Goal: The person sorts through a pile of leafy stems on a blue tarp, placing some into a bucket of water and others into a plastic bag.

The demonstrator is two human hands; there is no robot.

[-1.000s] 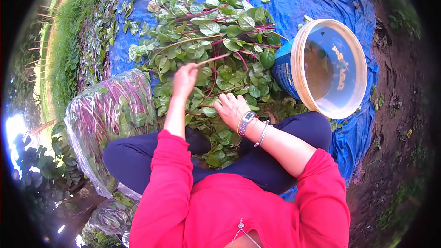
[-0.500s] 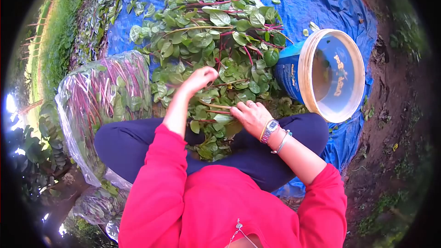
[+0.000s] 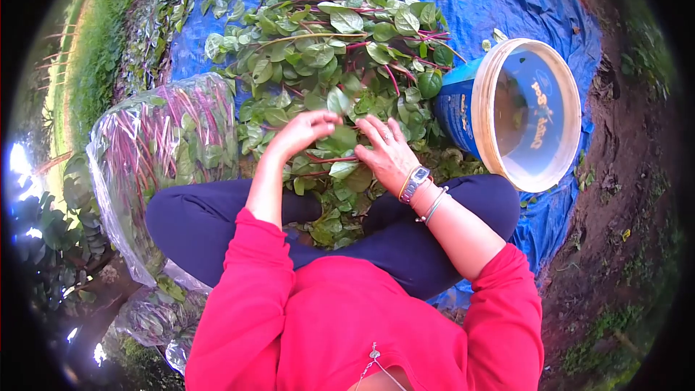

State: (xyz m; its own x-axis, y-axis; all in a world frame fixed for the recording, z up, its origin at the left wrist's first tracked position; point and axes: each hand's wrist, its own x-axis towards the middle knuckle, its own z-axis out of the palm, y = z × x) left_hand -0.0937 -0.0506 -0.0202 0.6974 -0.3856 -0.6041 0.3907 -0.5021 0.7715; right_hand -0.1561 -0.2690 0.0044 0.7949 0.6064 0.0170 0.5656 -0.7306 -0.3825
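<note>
My left hand (image 3: 300,134) is closed in a pinch over the pile of leafy greens (image 3: 318,54). A blurred leafy stem (image 3: 338,141) is at its fingertips, though the exact grip is hard to see. Close beside it, my right hand (image 3: 387,156), with a wristwatch and bracelets, has its forefingers stretched forward. Its thumb and palm lie against reddish leafy stems (image 3: 329,161), whose ends disappear under the hand. Broad green leaves and purple-red stalks lie under and in front of both hands, reaching down between my crossed legs (image 3: 210,221).
A blue plastic bucket (image 3: 460,112) lies tipped on its side at the right, mouth towards me. At the left stands a clear plastic bag (image 3: 163,137) packed with red-stemmed greens. Underneath is a blue tarp (image 3: 507,0), with bare soil (image 3: 608,195) beyond its right edge.
My left hand has come slightly lower and closer to my right hand. The right fingers, curled over the stems before, are now stretched forward and higher. Leaves between the hands have shifted.
</note>
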